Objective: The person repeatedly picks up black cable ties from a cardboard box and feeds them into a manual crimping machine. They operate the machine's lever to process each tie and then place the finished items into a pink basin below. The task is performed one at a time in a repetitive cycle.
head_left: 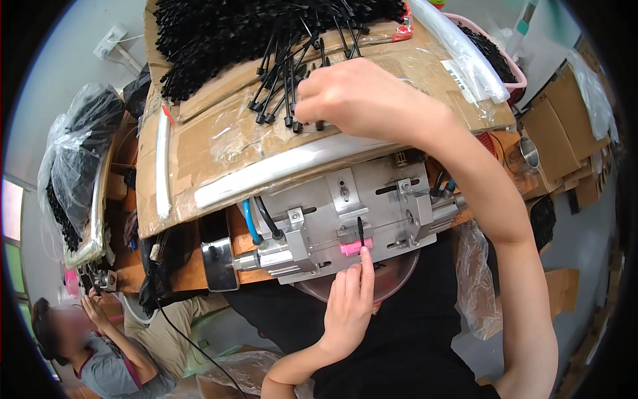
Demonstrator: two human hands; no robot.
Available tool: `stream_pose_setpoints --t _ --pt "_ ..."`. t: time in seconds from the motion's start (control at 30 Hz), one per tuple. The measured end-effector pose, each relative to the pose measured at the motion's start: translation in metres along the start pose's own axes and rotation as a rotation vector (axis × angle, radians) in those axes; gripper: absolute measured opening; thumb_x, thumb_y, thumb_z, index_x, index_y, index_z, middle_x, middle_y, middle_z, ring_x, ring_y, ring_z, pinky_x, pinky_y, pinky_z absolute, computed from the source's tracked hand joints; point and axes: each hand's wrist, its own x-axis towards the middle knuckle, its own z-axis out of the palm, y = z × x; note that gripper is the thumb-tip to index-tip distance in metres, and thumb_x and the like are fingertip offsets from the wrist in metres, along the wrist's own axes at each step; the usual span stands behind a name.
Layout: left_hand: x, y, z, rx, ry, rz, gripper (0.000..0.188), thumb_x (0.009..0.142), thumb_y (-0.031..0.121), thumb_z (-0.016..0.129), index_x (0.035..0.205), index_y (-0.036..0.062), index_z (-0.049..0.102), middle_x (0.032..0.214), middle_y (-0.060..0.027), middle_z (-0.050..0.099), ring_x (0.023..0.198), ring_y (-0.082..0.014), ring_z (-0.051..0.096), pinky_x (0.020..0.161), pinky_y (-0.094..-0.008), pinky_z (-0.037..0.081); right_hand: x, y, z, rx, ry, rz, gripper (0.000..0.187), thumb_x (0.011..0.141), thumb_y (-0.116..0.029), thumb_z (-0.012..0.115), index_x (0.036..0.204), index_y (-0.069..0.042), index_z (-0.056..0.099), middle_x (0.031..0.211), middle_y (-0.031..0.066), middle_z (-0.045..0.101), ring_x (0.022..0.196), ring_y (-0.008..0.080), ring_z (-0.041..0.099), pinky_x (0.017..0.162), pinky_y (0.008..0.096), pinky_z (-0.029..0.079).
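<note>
My left hand [349,299] stretches its index finger onto a pink block [357,247] on the metal fixture [332,209]. The fingertip touches the lower end of a thin black rod [360,229] standing across that block; the other fingers curl loosely. Above the cardboard, my right hand [352,96] is closed, fingertips pinched together among loose black plastic rods [287,100] with thicker ends. Whether a rod is between those fingertips is hidden by the hand. A dense heap of similar black rods [219,43] lies on the cardboard sheet [193,166] behind.
Blue and black air tubes [250,221] run to a cylinder on the fixture's left. Under its front edge sits a translucent bowl [392,282]. A bagged black bundle [80,146] stands left, a pink basket [515,70] back right. Another person [126,359] sits at lower left.
</note>
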Motion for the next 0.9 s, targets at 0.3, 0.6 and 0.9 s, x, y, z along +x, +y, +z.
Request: stream_pose_setpoints --t 0.3,0.6,0.9 --pt "0.002 0.005 -0.001 -0.011 -0.058 -0.078 0.077 0.071 -0.011 0.056 0.144 -0.0120 0.032 0.107 -0.0159 0.051 0.091 -0.0285 0.051 0.085 -0.0353 0.045 -0.036 0.002 -0.030 0.284 0.271 0.328 0.009 0.087 -0.009 0.066 0.094 -0.003 0.069 0.078 0.0117 0.069 0.071 0.0278 0.067 0.065 0.0342 0.052" --pt "0.007 -0.003 -0.014 -0.030 -0.086 -0.030 0.073 0.073 -0.008 0.059 0.142 -0.0105 0.035 0.104 -0.0148 0.051 0.090 -0.0279 0.051 0.082 -0.0345 0.046 -0.050 -0.018 -0.029 0.131 0.197 0.297 0.009 0.084 -0.006 0.065 0.092 -0.003 0.067 0.086 0.0099 0.066 0.083 0.0273 0.066 0.071 0.0361 0.052" --pt "0.171 -0.123 -0.103 0.028 0.314 0.084 0.026 0.078 -0.010 0.060 0.100 0.0030 0.063 0.101 -0.0139 0.059 0.104 -0.0355 0.055 0.088 -0.0417 0.044 -0.020 -0.008 -0.004 0.010 -0.143 0.174 0.011 0.078 -0.006 0.063 0.089 -0.004 0.063 0.088 0.0101 0.062 0.091 0.0290 0.063 0.077 0.0396 0.052"
